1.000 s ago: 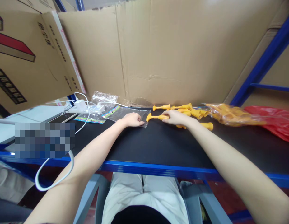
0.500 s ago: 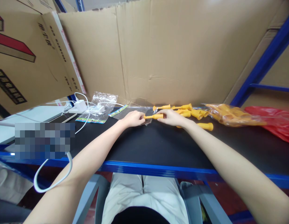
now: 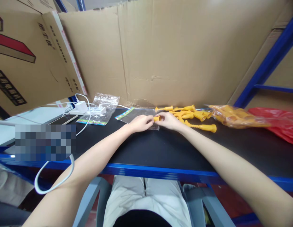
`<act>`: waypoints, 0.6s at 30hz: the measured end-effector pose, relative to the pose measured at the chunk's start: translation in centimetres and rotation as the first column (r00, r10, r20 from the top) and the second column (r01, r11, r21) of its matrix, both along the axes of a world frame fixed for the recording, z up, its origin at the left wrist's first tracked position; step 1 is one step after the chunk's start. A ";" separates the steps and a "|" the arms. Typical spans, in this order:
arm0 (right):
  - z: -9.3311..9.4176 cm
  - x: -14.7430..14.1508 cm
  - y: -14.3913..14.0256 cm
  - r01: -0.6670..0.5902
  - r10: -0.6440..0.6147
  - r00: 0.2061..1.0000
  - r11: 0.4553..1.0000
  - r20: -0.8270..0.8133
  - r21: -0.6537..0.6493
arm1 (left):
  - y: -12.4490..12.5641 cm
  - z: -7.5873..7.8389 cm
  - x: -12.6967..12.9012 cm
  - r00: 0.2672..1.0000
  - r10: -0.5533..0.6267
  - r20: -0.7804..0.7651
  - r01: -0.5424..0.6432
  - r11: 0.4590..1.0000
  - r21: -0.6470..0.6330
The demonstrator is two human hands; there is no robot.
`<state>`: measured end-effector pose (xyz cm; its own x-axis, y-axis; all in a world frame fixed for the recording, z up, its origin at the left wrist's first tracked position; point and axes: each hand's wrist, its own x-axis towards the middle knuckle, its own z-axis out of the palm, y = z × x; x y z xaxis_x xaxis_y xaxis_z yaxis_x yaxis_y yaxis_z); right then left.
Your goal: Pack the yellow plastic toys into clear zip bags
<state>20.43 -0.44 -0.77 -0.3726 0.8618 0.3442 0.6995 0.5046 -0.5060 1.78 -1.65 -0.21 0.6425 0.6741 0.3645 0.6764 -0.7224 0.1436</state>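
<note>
Since half a second ago the yellow plastic piece (image 3: 156, 118) has gone most of the way into the clear bag (image 3: 139, 114), so from my remote seat I only see a short stub of it sticking out now, just about dead center of the frame. Right hand (image 3: 168, 121) is pinched closed on that stub, and left hand (image 3: 141, 123) is closed on the bag's mouth right next to it, fingertips of the two hands nearly touching. Bag has a colorful strip along its upper left edge and lies flat on the black tabletop (image 3: 160, 145). Just right of the hands there's a loose bunch of more yellow pieces (image 3: 191, 113), one long one (image 3: 203, 127) lying a bit nearer to me. Further right sits an orange-ish bag of them (image 3: 233, 116), then a red bag (image 3: 276, 121) at the right edge. Over to the left of center I see more clear bags (image 3: 100, 108), with a white charger (image 3: 80, 107) and a white cable (image 3: 54, 176) trailing down to lower left. Cardboard wall (image 3: 174, 53) fills the whole upper part behind everything.
</note>
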 end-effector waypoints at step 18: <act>1.1 1.1 -0.6 -0.131 -0.009 0.899 0.949 0.437 0.288 | 6.1 -0.4 -9.4 0.723 0.682 -0.111 -0.685 0.687 -0.242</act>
<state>21.57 -1.07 0.30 -0.5918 0.7116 0.3787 0.7740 0.6329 0.0203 -7.61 4.46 -0.66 -0.0297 0.9927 0.1170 0.9713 0.0010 0.2378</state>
